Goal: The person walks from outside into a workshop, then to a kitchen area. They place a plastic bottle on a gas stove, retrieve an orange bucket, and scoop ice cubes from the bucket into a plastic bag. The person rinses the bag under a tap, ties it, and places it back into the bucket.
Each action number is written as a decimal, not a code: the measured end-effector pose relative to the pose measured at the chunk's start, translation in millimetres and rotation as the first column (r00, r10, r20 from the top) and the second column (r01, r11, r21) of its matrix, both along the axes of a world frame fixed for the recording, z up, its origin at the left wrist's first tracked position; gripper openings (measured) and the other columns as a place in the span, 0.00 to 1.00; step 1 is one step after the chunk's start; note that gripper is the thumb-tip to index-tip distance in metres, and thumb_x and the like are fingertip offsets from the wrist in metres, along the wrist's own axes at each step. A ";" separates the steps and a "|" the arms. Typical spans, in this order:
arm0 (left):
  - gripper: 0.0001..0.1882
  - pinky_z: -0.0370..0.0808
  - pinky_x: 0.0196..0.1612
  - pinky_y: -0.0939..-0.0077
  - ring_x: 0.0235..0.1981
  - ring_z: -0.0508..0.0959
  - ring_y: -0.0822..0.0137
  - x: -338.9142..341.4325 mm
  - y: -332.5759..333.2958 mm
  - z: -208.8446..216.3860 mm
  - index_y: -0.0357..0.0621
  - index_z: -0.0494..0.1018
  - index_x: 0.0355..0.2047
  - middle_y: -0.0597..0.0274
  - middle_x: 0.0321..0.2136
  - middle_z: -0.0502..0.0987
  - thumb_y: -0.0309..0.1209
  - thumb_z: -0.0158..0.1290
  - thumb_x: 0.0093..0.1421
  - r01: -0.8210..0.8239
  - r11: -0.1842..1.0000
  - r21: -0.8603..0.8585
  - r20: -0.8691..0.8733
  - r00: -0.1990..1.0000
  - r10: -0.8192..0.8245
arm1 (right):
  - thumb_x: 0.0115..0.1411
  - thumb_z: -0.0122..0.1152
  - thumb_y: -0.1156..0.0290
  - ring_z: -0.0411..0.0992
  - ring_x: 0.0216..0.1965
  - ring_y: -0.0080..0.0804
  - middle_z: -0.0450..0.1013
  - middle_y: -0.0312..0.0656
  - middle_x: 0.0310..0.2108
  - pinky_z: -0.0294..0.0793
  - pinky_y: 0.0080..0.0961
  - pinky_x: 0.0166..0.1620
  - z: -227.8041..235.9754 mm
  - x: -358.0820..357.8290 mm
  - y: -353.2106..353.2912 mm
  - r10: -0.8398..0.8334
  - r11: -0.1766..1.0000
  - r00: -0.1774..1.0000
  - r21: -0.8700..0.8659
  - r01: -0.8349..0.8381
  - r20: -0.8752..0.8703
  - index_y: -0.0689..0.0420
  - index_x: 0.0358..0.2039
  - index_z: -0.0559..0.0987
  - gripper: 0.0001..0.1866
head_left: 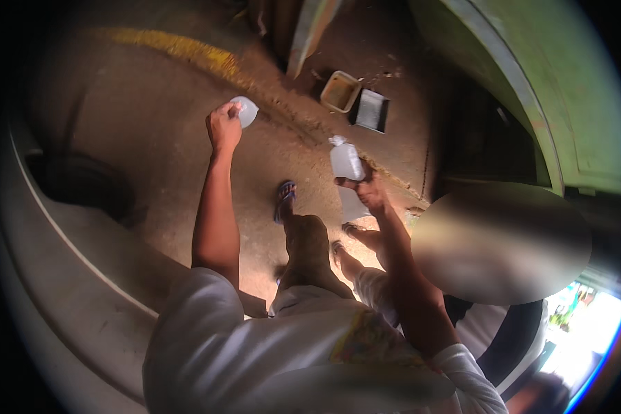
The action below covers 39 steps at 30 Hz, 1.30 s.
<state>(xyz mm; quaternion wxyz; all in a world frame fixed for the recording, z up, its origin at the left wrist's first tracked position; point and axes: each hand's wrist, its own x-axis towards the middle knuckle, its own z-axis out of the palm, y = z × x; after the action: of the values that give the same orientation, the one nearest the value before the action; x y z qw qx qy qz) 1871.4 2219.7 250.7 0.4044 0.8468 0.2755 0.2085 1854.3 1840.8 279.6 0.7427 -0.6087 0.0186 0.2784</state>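
My left hand (224,129) is stretched forward, its fingers closed on the edge of a whitish round piece (248,112) that looks like a shallow cup or lid. To the right and lower, my right hand (367,192) is wrapped round a translucent whitish plastic bag (347,163) with a twisted, knotted top. The bag hangs upright over the floor, and its lower part shows below my fingers. What fills it I cannot make out. The two held things are apart from each other.
Ahead on the concrete floor (152,103) lie a beige plastic tub (340,91) and a grey dustpan-like tray (372,111). A pale vehicle body (69,255) curves along the left, a green panel (559,76) at upper right. Another person (500,331) stands close on my right.
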 end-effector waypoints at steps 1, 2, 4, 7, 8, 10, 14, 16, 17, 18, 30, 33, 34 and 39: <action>0.12 0.72 0.33 0.59 0.28 0.78 0.45 -1.2 6.0 -0.8 0.36 0.79 0.31 0.44 0.25 0.78 0.35 0.58 0.60 -0.006 1.000 0.030 0.020 1.000 0.005 | 0.46 0.79 0.66 0.75 0.47 0.30 0.77 0.40 0.46 0.75 0.30 0.51 -0.5 2.8 -3.2 0.028 0.999 1.000 -0.047 -0.027 0.015 0.59 0.52 0.73 0.34; 0.12 0.72 0.33 0.59 0.28 0.78 0.45 -2.9 16.6 0.6 0.36 0.79 0.30 0.44 0.25 0.78 0.35 0.58 0.60 -0.009 0.998 0.062 0.048 0.999 0.006 | 0.46 0.80 0.65 0.76 0.45 0.30 0.78 0.40 0.45 0.75 0.29 0.51 9.2 5.6 3.8 0.008 1.000 0.999 0.016 -0.007 -0.041 0.60 0.51 0.74 0.33; 0.12 0.72 0.32 0.60 0.26 0.78 0.47 -16.7 34.7 13.6 0.36 0.79 0.31 0.45 0.24 0.78 0.35 0.58 0.60 -0.076 0.997 0.013 -0.017 0.997 0.076 | 0.48 0.77 0.68 0.76 0.46 0.30 0.78 0.41 0.46 0.75 0.29 0.51 27.5 21.9 13.7 0.211 0.932 0.969 -0.326 -0.159 0.132 0.60 0.51 0.74 0.31; 0.13 0.73 0.32 0.62 0.24 0.79 0.50 -36.0 61.2 31.1 0.37 0.80 0.32 0.45 0.25 0.79 0.36 0.58 0.61 -0.124 0.992 -0.036 -0.034 0.992 0.123 | 0.51 0.74 0.69 0.76 0.47 0.31 0.77 0.41 0.47 0.76 0.30 0.52 23.4 44.5 19.9 0.383 0.832 0.912 -0.485 -0.271 0.148 0.60 0.53 0.73 0.29; 0.13 0.73 0.32 0.62 0.24 0.79 0.51 -46.0 70.0 40.6 0.37 0.80 0.33 0.45 0.25 0.80 0.36 0.58 0.61 -0.140 0.989 -0.043 -0.024 0.990 0.139 | 0.51 0.74 0.70 0.76 0.48 0.31 0.77 0.41 0.47 0.76 0.30 0.52 16.3 50.8 19.5 0.419 0.820 0.899 -0.479 -0.313 0.129 0.60 0.53 0.73 0.29; 0.13 0.74 0.34 0.64 0.26 0.81 0.54 -67.6 89.1 49.1 0.38 0.81 0.34 0.45 0.26 0.81 0.37 0.59 0.60 -0.241 0.970 0.019 -0.071 0.968 0.242 | 0.54 0.70 0.66 0.75 0.51 0.36 0.75 0.47 0.50 0.76 0.33 0.54 -12.6 56.2 19.8 0.315 0.949 0.902 -0.123 -0.291 0.296 0.62 0.57 0.70 0.32; 0.12 0.73 0.32 0.62 0.26 0.80 0.53 -105.6 113.3 77.3 0.36 0.81 0.32 0.42 0.26 0.79 0.35 0.59 0.59 -0.309 0.950 0.046 -0.021 0.950 0.310 | 0.53 0.70 0.51 0.73 0.54 0.43 0.68 0.49 0.58 0.76 0.39 0.55 -41.7 76.8 32.1 0.364 0.894 0.819 0.080 -0.441 0.444 0.60 0.63 0.63 0.43; 0.10 0.72 0.31 0.62 0.24 0.79 0.53 -127.8 133.3 88.2 0.37 0.80 0.30 0.42 0.25 0.78 0.33 0.59 0.59 -0.344 0.935 0.085 0.026 0.939 0.343 | 0.52 0.69 0.46 0.70 0.57 0.38 0.69 0.45 0.58 0.75 0.36 0.55 -61.1 91.9 55.9 0.495 0.864 0.756 -0.151 -0.480 0.429 0.59 0.61 0.66 0.44; 0.09 0.71 0.31 0.62 0.24 0.78 0.53 -135.2 139.1 86.9 0.37 0.80 0.30 0.43 0.24 0.78 0.32 0.59 0.59 -0.352 0.930 0.109 0.038 0.936 0.350 | 0.52 0.69 0.43 0.68 0.59 0.36 0.70 0.43 0.57 0.74 0.34 0.56 -76.6 99.7 70.5 0.615 0.783 0.709 -0.371 -0.498 0.346 0.58 0.60 0.68 0.43; 0.06 0.71 0.31 0.61 0.24 0.78 0.52 -137.7 135.8 91.8 0.39 0.80 0.30 0.44 0.24 0.77 0.29 0.58 0.58 -0.368 0.928 0.060 0.047 0.930 0.366 | 0.52 0.70 0.46 0.69 0.57 0.35 0.71 0.43 0.55 0.74 0.33 0.55 -77.6 108.4 82.0 0.635 0.755 0.700 -0.452 -0.474 0.326 0.58 0.57 0.70 0.40; 0.08 0.76 0.36 0.61 0.31 0.82 0.49 -186.1 221.3 138.2 0.35 0.81 0.29 0.46 0.27 0.81 0.27 0.55 0.55 -0.564 0.825 0.027 -0.048 0.824 0.565 | 0.48 0.74 0.61 0.76 0.37 0.32 0.77 0.39 0.38 0.76 0.33 0.41 59.8 165.4 384.9 0.364 0.929 0.923 -0.024 -0.369 -0.123 0.58 0.49 0.78 0.28; 0.09 0.77 0.37 0.62 0.31 0.83 0.50 -177.9 259.6 167.1 0.35 0.81 0.28 0.45 0.27 0.81 0.28 0.54 0.54 -0.615 0.784 -0.084 -0.044 0.788 0.614 | 0.48 0.75 0.60 0.74 0.43 0.34 0.75 0.41 0.43 0.75 0.35 0.45 87.3 193.9 459.2 0.322 0.946 0.937 0.087 -0.313 -0.135 0.59 0.53 0.75 0.33; 0.09 0.77 0.37 0.62 0.31 0.83 0.50 -173.5 275.1 174.4 0.35 0.81 0.28 0.45 0.27 0.81 0.28 0.54 0.54 -0.610 0.789 -0.069 -0.029 0.792 0.610 | 0.48 0.76 0.59 0.74 0.44 0.35 0.74 0.41 0.44 0.75 0.36 0.46 90.3 207.2 481.2 0.310 0.948 0.940 0.125 -0.294 -0.141 0.59 0.53 0.74 0.34; 0.08 0.76 0.35 0.65 0.29 0.83 0.54 -159.6 365.3 183.1 0.33 0.81 0.29 0.44 0.26 0.81 0.25 0.54 0.53 -0.614 0.789 -0.021 0.023 0.788 0.615 | 0.48 0.76 0.59 0.75 0.41 0.34 0.76 0.41 0.42 0.76 0.34 0.43 112.2 279.5 601.0 0.257 0.965 0.962 0.078 -0.251 -0.088 0.60 0.51 0.76 0.32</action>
<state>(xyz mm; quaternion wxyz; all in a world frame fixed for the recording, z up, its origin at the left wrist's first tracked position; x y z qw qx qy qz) 1711.8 2585.0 433.8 0.3238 0.7058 0.5311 0.3390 2133.8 2441.8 391.9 0.7189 -0.5668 -0.0327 0.4010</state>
